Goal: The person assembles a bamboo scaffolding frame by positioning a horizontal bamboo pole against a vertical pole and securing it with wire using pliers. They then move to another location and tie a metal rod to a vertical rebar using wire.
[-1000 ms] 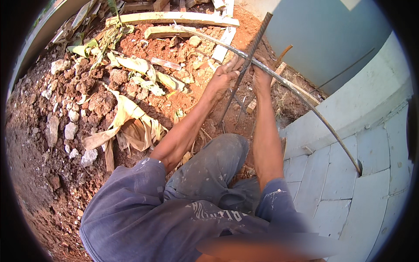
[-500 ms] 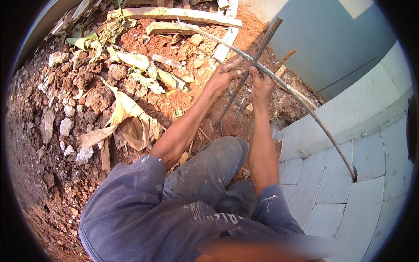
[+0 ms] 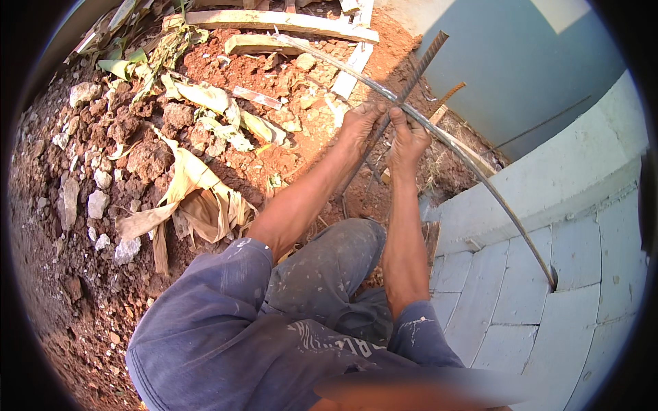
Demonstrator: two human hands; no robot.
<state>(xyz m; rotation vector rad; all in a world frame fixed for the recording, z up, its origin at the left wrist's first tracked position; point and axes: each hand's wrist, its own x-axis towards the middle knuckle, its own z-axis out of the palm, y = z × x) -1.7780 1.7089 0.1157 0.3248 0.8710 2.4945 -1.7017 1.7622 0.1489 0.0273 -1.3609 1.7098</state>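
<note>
A ribbed steel rebar (image 3: 426, 60) slants up from the soil. A long thin rebar (image 3: 480, 175) crosses it and runs down right to a hole in the grey block wall. My left hand (image 3: 362, 127) is closed at the left of the crossing, fingertips against the bars; anything small pinched there is hidden. My right hand (image 3: 409, 142) is closed just right of the slanting rebar, under the long one. Its thumb points up at the crossing and its fingers curl round the bars.
The grey block wall (image 3: 521, 288) with a concrete ledge (image 3: 541, 185) rises on the right. A shorter rusty rebar (image 3: 449, 94) stands behind my right hand. Timber pieces (image 3: 274, 22), dry leaves (image 3: 188, 181) and rubble (image 3: 98, 203) cover the red soil at left and beyond.
My left hand has moved slightly right, its stretched fingers now curled in at the crossing. My right hand stays beside the bars. The view has shifted a little.
</note>
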